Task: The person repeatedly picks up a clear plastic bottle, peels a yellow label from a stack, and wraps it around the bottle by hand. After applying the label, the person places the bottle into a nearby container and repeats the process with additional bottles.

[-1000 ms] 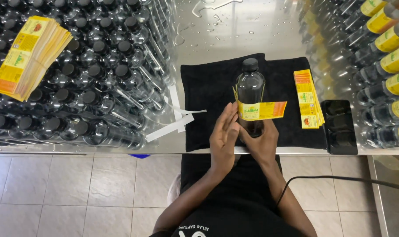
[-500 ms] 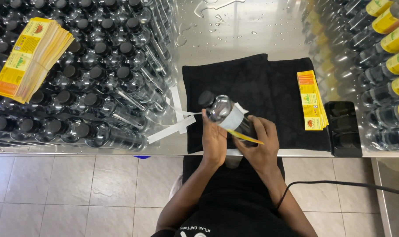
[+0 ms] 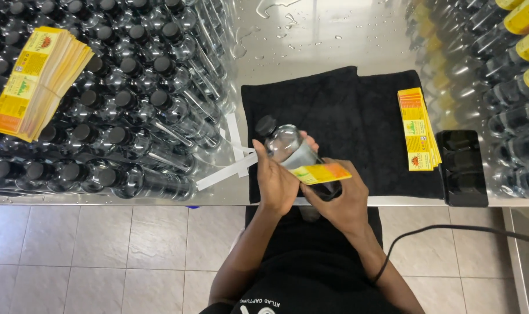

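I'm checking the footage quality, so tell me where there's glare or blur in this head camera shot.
Head view: bright glare washes the wet steel table at the top and glints off the clear bottles on the left; the labelled bottles at the right edge look soft and smeared; the left hand, right hand and tilted bottle on the black towel are fairly sharp.

The bottle [image 3: 290, 152] is clear, glossy plastic with a matt black cap, and its yellow label [image 3: 321, 172] looks like smooth, slightly shiny paper. Under it lies a matt black cloth [image 3: 346, 110] with a soft, napped surface, spread on a polished metal worktop [image 3: 316, 40] beaded with water.
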